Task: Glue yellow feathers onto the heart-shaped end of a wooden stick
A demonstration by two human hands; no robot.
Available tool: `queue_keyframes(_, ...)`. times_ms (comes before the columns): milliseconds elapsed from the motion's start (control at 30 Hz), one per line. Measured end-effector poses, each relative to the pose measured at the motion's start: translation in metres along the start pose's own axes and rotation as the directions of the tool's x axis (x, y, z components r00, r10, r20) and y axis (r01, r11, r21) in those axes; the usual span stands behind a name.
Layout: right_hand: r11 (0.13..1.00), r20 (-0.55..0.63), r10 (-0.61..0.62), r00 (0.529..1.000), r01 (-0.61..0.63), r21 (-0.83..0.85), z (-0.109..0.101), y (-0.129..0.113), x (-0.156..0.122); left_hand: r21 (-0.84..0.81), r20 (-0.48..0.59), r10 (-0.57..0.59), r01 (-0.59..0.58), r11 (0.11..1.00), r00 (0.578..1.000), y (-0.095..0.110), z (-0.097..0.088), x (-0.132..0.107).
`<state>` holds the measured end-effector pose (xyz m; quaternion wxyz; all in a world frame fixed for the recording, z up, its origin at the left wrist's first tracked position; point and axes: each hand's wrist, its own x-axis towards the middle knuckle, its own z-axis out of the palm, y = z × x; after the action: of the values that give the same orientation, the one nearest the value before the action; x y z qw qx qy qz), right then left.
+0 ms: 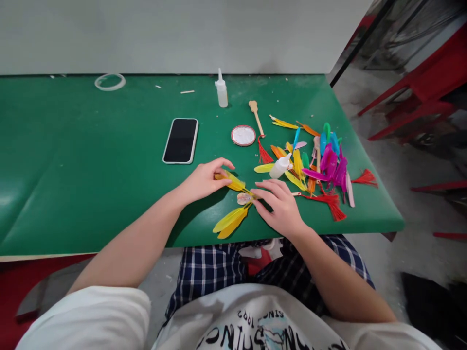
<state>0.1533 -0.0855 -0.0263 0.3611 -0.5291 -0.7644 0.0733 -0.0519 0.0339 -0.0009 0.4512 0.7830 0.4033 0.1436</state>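
Observation:
My left hand (205, 183) pinches a yellow feather (235, 182) between thumb and fingers. That feather's quill end meets a small pale wooden piece (243, 198) lying on the green table. On its near side, more yellow feathers (230, 222) fan out from the same piece. My right hand (279, 204) curls over the piece, its fingertips pressed at the spot where the quills join. A thin handle with a red tassel (332, 203) sticks out beyond my right hand; its link to the piece is hidden under the palm.
Just beyond my right hand a white glue bottle (280, 166) leans on coloured feathers (330, 163). Farther back are an upright glue bottle (221, 91), a round white dish (243, 135), a wooden stick (257, 116) with tassel, a phone (181, 141) and a tape ring (110, 82).

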Motion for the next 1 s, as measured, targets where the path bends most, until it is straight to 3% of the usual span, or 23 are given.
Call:
queue_keyframes(200, 0.993, 0.119, -0.036, 0.992, 0.050, -0.111, 0.005, 0.001, 0.005, 0.018, -0.024, 0.007, -0.006, 1.000, 1.000, 0.000, 0.000, 0.000)
queue_keyframes(333, 0.991, 0.128, -0.031, 0.991, 0.047, -0.124, 0.005, 0.002, 0.004, 0.102, -0.077, 0.015, -0.008, 0.995, 0.997, -0.004, -0.001, 0.001)
queue_keyframes(533, 0.993, 0.120, -0.037, 0.992, 0.050, -0.108, 0.004, -0.002, 0.006, 0.147, -0.356, -0.053, 0.112, 0.983, 0.933, -0.003, -0.014, -0.001)
queue_keyframes(667, 0.992, 0.124, -0.034, 0.992, 0.049, -0.118, 0.004, -0.003, 0.007, 0.092, -0.341, -0.140, 0.181, 0.979, 0.929, 0.002, -0.014, -0.001)
queue_keyframes(833, 0.988, 0.133, -0.016, 0.991, 0.036, -0.150, 0.006, -0.005, 0.008, 0.094, -0.328, -0.127, 0.166, 0.982, 0.936, 0.001, -0.008, 0.001)
queue_keyframes(1000, 0.986, 0.140, 0.005, 0.990, 0.018, -0.163, 0.008, -0.008, 0.008, -0.061, -0.284, -0.161, 0.149, 0.987, 0.945, -0.001, -0.005, 0.003)
